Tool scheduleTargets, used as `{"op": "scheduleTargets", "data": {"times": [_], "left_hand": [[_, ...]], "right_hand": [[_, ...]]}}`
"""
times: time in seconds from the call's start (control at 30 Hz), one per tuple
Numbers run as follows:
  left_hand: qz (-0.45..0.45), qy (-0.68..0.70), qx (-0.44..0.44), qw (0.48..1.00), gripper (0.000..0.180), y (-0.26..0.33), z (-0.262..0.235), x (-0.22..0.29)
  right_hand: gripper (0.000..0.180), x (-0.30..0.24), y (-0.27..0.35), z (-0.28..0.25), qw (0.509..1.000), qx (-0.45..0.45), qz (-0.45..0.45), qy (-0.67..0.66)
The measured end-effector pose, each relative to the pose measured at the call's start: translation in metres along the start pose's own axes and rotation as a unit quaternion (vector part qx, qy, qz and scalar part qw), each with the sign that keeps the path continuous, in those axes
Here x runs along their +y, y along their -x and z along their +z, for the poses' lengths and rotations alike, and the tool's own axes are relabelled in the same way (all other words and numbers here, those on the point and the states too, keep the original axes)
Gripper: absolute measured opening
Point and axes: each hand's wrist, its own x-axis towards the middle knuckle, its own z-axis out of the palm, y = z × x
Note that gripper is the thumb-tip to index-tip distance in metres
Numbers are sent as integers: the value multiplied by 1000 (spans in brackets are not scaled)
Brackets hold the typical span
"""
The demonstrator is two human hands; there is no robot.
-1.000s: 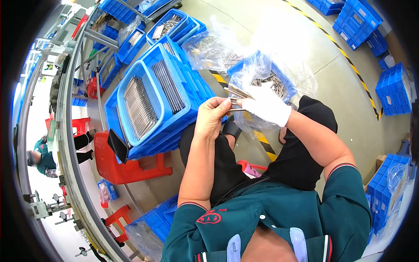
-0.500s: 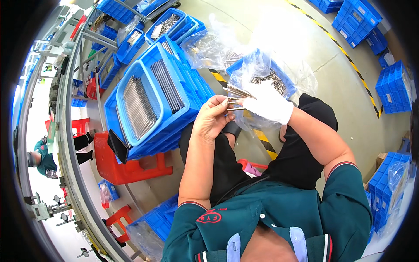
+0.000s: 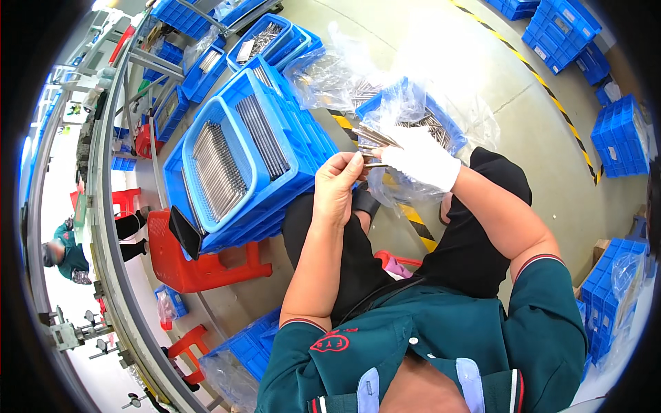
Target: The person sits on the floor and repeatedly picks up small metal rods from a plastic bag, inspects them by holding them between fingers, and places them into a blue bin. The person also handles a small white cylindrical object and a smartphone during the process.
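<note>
Several thin metal rods [image 3: 379,136] fan out from my right hand [image 3: 423,162], which wears a white glove and is closed around them. My bare left hand [image 3: 336,184] meets it from the left. Its thumb and fingers pinch the near end of one rod, just below the fanned ones; the fingertips are partly hidden. Beyond the gloved hand, a blue bin [image 3: 451,131] lined with clear plastic holds many loose rods. To my left, a light blue basket [image 3: 256,180] filled with neat rows of rods rests on a larger blue crate [image 3: 297,148].
A red stool [image 3: 182,258] supports the crates at left. Clear plastic bags [image 3: 323,76] lie on the floor near the bin. A metal-framed bench [image 3: 110,206] runs along the far left, with a person beyond it. Blue crates [image 3: 620,138] are stacked at right.
My left hand has shifted slightly right and turned, its fingers drawing together at the rod ends. The gloved right hand has barely moved.
</note>
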Motion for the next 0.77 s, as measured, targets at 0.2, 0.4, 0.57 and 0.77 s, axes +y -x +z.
{"op": "scheduleTargets", "data": {"times": [0.2, 0.4, 0.57, 0.77], "left_hand": [[49, -98, 30, 993, 18, 3, 6, 8], [84, -106, 74, 988, 16, 0, -3, 16], [50, -66, 25, 996, 17, 0, 1, 12], [26, -86, 11, 996, 19, 1, -2, 14]], "right_hand": [[33, -9, 1, 1, 998, -44, 40, -20], [35, 9, 3, 1, 997, 15, -29, -63], [34, 2, 6, 5, 999, -8, -33, 2], [38, -11, 7, -2, 994, -78, 23, 68]]}}
